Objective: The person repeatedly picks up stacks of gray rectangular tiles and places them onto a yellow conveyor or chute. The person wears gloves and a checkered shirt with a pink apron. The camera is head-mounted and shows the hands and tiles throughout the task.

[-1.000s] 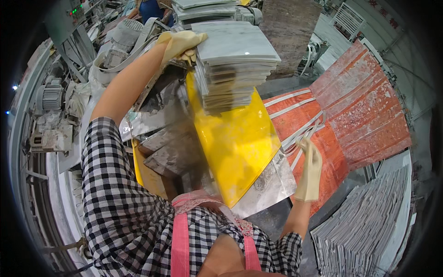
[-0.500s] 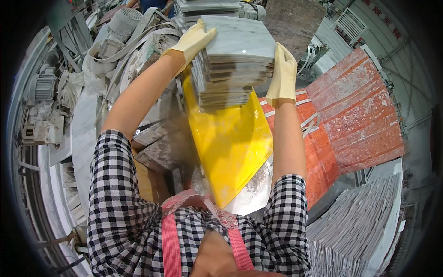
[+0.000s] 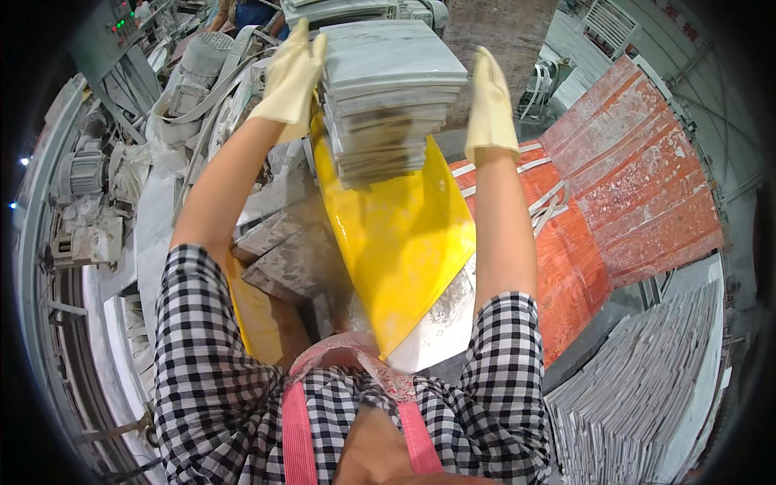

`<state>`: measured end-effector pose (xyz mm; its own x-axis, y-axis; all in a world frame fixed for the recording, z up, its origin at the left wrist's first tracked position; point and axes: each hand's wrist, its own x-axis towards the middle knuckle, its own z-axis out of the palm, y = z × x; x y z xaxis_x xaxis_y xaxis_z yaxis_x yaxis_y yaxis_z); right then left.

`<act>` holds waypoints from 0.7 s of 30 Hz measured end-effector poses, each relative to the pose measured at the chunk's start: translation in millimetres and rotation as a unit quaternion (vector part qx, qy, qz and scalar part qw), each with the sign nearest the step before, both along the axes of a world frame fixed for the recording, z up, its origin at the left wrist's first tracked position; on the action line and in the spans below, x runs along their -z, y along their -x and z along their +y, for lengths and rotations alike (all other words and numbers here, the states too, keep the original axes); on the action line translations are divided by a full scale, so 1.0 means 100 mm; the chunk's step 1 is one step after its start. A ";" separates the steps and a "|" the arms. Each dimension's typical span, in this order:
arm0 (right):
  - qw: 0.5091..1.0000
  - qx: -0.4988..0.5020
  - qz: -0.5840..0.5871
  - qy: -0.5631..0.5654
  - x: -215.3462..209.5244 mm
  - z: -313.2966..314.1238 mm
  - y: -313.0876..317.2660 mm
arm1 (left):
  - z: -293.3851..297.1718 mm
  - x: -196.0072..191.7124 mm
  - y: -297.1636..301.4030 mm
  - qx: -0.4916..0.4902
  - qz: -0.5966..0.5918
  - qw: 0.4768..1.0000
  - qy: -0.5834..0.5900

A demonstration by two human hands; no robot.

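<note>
A stack of grey-white marble tiles (image 3: 393, 55) stands in front of me at the top centre, its lower layers slightly uneven. My left hand (image 3: 293, 74), in a cream rubber glove, is beside the stack's left side with fingers stretched out. On the other side my right hand (image 3: 491, 105), gloved alike, is held flat and upright, a small gap from the stack's right edge. Neither hand grips anything. A bright yellow sheet (image 3: 396, 242) hangs below the stack toward me.
Orange-red boards (image 3: 630, 174) with white straps lie at the right. Many thin slabs (image 3: 647, 388) stand packed at the lower right. Dusty motors (image 3: 83, 173) and machinery line the left. Dark stone blocks (image 3: 283, 250) sit left of the yellow sheet. A person (image 3: 257, 12) is at the far top.
Both hands have come off the tile stack and spread apart from its sides. My left hand has moved left, its fingers opening. In view, the stack sits slightly further left and higher.
</note>
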<state>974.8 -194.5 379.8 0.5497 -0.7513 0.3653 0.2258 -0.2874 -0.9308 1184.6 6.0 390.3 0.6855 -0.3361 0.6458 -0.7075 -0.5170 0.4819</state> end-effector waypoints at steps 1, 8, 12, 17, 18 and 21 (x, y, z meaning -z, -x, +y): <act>1.000 0.001 -0.013 -0.002 0.08 0.05 0.20 | 0.15 -0.01 0.06 0.002 0.018 0.999 0.028; 0.994 -0.053 0.039 -0.092 1.08 0.47 1.46 | 2.39 1.43 0.88 0.001 0.099 0.995 0.007; 0.978 -0.114 0.139 -0.102 1.53 0.94 1.93 | 4.21 2.54 1.63 -0.203 0.250 0.944 0.068; 0.927 -0.179 0.224 -0.240 1.85 1.25 2.01 | 5.99 2.99 2.64 -0.431 0.300 0.849 0.054; 0.918 -0.197 0.229 -0.256 1.91 1.33 1.98 | 6.21 3.00 2.87 -0.441 0.340 0.811 0.179; 0.925 -0.193 0.232 -0.233 1.95 1.51 2.01 | 6.57 2.96 3.45 -0.525 0.344 0.774 0.082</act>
